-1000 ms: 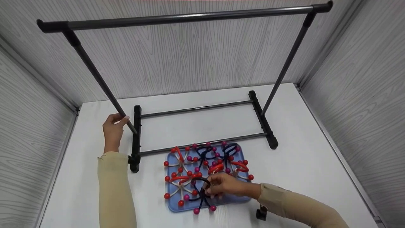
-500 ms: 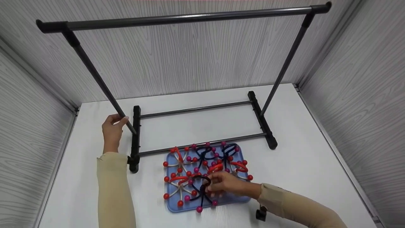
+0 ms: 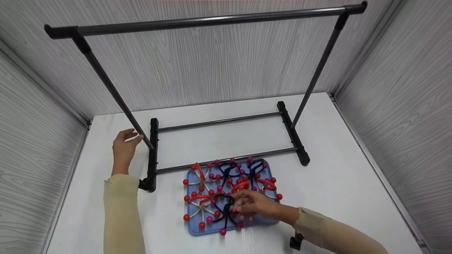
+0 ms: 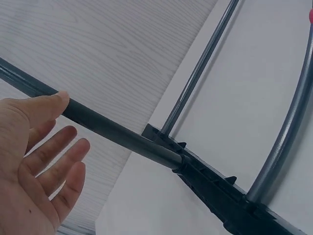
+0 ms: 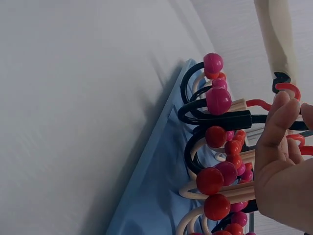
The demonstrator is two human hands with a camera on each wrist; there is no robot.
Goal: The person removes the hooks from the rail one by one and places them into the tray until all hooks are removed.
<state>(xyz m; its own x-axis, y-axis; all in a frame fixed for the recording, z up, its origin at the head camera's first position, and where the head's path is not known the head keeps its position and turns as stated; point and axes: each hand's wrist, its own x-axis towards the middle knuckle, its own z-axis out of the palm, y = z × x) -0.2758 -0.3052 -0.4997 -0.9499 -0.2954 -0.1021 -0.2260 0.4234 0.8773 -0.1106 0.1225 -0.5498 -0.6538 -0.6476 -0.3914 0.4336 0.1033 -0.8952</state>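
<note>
A black claw massager with pink ball tips [image 3: 226, 211] stands at the front of the blue tray [image 3: 264, 221]. My right hand [image 3: 260, 205] is beside its looped handle, fingers slightly bent and apart. In the right wrist view, the massager's black stem [image 5: 230, 120] runs toward the right hand [image 5: 281, 161]. Several more massagers, red-handled ones [image 3: 202, 206] and black ones [image 3: 252, 171], crowd the tray. On the left, my left hand [image 3: 124, 150] is by the rack's post [image 3: 114, 93]; in the left wrist view its thumb overlaps the post [image 4: 122, 134], its other fingers loose.
The black rack's top bar [image 3: 212, 22] spans above the table. Its base bars [image 3: 219, 122] lie behind the tray, joined to black feet [image 3: 298, 144]. Grey wood-grain panels [image 3: 226, 67] enclose the back and sides.
The black massager shifts slightly and stands more upright on the tray. My right hand has drawn a little to the right from it. The left hand's fingers have loosened from the post.
</note>
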